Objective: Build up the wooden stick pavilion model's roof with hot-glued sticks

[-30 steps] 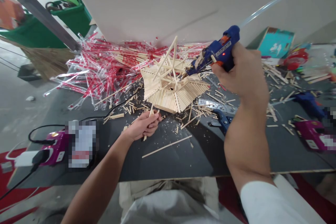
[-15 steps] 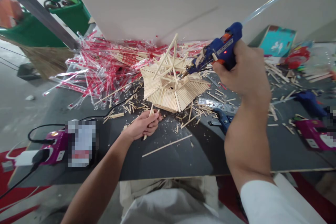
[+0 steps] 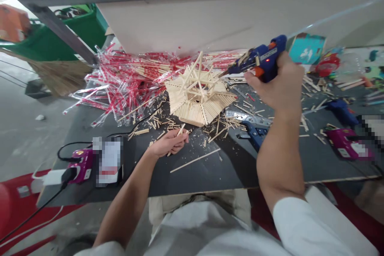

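Observation:
My right hand (image 3: 277, 82) is wrapped round a blue glue gun (image 3: 265, 58) with an orange trigger and a lit red light. Its nozzle points left, just above and behind the right side of a model built of thin wooden sticks (image 3: 192, 108). That model has a wide, slatted, roof-like skirt with an open frame of sticks on top. In front of it, my left hand (image 3: 172, 143) is closed on short wooden sticks (image 3: 181, 129), whose exact number I cannot tell. One long loose stick (image 3: 195, 161) lies on the dark table near this hand.
Red-and-clear plastic wrappers (image 3: 120, 88) with sticks heap up behind left. Blue-handled cutters (image 3: 255, 134) lie to the right among stick offcuts. A phone (image 3: 109, 162) and purple power strip (image 3: 81, 166) sit at left. Another glue gun (image 3: 342, 112) and purple strip (image 3: 346, 144) are at right.
My right hand has lifted the glue gun's nozzle up and away from the stick model's frame. My left hand has turned the sticks to a different tilt. The whole view has shifted slightly.

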`<state>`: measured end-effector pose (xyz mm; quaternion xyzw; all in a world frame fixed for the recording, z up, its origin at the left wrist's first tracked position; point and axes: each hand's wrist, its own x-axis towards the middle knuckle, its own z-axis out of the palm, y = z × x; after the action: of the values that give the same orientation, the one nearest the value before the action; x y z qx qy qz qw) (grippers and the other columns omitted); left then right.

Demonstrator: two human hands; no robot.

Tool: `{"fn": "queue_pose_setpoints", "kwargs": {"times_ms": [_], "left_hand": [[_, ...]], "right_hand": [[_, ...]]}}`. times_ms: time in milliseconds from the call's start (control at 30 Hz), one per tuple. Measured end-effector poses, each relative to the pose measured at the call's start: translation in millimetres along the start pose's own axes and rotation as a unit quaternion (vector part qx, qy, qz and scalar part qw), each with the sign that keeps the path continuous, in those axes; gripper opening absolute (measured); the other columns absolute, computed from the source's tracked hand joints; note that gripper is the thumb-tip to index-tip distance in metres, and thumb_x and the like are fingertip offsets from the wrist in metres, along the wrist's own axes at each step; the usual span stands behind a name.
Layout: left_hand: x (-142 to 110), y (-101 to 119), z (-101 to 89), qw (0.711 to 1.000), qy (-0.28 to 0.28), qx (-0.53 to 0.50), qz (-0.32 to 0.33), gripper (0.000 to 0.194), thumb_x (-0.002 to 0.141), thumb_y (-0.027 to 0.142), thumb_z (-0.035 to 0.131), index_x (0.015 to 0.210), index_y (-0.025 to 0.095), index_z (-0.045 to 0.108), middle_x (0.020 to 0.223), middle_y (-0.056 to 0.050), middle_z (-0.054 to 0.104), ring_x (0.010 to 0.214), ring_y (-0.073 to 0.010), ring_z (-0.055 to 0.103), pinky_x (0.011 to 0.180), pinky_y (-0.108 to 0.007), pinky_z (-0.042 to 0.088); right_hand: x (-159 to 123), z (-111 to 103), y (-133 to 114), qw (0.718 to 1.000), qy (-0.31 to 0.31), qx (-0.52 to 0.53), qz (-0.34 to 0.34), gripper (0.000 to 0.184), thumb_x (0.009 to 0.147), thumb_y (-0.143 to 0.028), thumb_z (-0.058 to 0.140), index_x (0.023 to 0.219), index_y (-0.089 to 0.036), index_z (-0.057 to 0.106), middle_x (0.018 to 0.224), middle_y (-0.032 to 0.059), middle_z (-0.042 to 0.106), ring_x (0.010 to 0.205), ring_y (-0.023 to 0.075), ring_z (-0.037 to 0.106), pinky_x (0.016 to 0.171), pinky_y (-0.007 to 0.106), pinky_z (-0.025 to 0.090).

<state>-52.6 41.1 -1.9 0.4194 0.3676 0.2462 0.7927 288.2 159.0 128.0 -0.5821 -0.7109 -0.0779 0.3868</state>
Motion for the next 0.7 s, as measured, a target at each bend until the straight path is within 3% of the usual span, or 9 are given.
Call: {"fn": "queue_pose_setpoints", "kwargs": {"times_ms": [133,300,400,467,533,600,633,700], "left_hand": [[-10,-1,1.6,0.999,-0.02,0.044,0.009,0.044,0.1,0.06,0.063,0.095,0.016,0.057,0.062,0.011,0.029,0.048,-0.0037,0.018,0.044,-0.016,0.016],[-20,2,8.2,0.996,-0.011,0.077,0.05,0.042,0.104,0.059,0.055,0.112,0.017,0.058,0.068,0.01,0.029,0.052,-0.0056,0.019,0.046,-0.017,0.018],[-20,3,17.2,0.994,-0.002,0.08,0.077,0.05,0.105,0.065,0.047,0.12,0.018,0.058,0.069,0.009,0.027,0.052,-0.0067,0.015,0.046,-0.019,0.017],[-18,3,25.6,0.992,0.016,0.079,0.097,0.055,0.106,0.068,0.04,0.125,0.019,0.056,0.071,0.009,0.027,0.052,-0.0075,0.014,0.045,-0.019,0.017],[-19,4,35.7,0.989,0.038,0.083,0.115,0.054,0.107,0.068,0.037,0.125,0.02,0.056,0.071,0.009,0.026,0.053,-0.0081,0.016,0.046,-0.019,0.017],[-22,7,47.2,0.986,0.056,0.093,0.125,0.052,0.107,0.066,0.038,0.12,0.019,0.058,0.07,0.009,0.024,0.053,-0.0084,0.018,0.048,-0.02,0.019],[-24,9,53.4,0.985,0.063,0.097,0.127,0.05,0.107,0.065,0.04,0.116,0.019,0.059,0.069,0.008,0.024,0.054,-0.0086,0.019,0.049,-0.02,0.02],[-29,15,66.6,0.98,0.079,0.126,0.13,0.046,0.108,0.06,0.043,0.112,0.018,0.062,0.067,0.008,0.027,0.056,-0.0092,0.023,0.052,-0.021,0.022]], "right_hand": [[-21,-7,21,0.993,0.005,-0.014,0.115,0.046,0.077,-0.046,0.088,0.108,-0.016,0.071,0.093,0.0102,0.076,0.076,0.02,0.061,0.074,0.033,0.045],[-62,4,63,0.961,-0.108,-0.043,0.253,0.048,0.078,-0.058,0.083,0.098,-0.016,0.072,0.086,0.011,0.073,0.077,0.025,0.062,0.08,0.039,0.048],[-83,17,84,0.945,-0.185,-0.061,0.264,0.049,0.082,-0.057,0.078,0.103,-0.013,0.073,0.094,0.0173,0.075,0.087,0.0312,0.067,0.084,0.043,0.051],[-94,19,90,0.945,-0.204,-0.062,0.248,0.046,0.082,-0.048,0.078,0.108,-0.01,0.074,0.1,0.0204,0.076,0.095,0.0339,0.068,0.09,0.045,0.052],[-105,12,85,0.952,-0.19,-0.063,0.233,0.043,0.083,-0.04,0.076,0.114,-0.009,0.074,0.111,0.022,0.075,0.106,0.0352,0.067,0.099,0.048,0.051],[-118,-3,64,0.962,-0.15,-0.05,0.224,0.039,0.089,-0.036,0.068,0.119,-0.012,0.074,0.119,0.0204,0.073,0.112,0.0339,0.066,0.104,0.05,0.05],[-125,-12,47,0.969,-0.11,-0.005,0.223,0.035,0.092,-0.036,0.066,0.118,-0.014,0.075,0.115,0.018,0.074,0.104,0.0317,0.069,0.1,0.049,0.053],[-138,-27,3,0.962,-0.098,0.133,0.217,0.028,0.098,-0.041,0.064,0.113,-0.022,0.077,0.108,0.0105,0.077,0.092,0.0269,0.071,0.094,0.046,0.056]]}}
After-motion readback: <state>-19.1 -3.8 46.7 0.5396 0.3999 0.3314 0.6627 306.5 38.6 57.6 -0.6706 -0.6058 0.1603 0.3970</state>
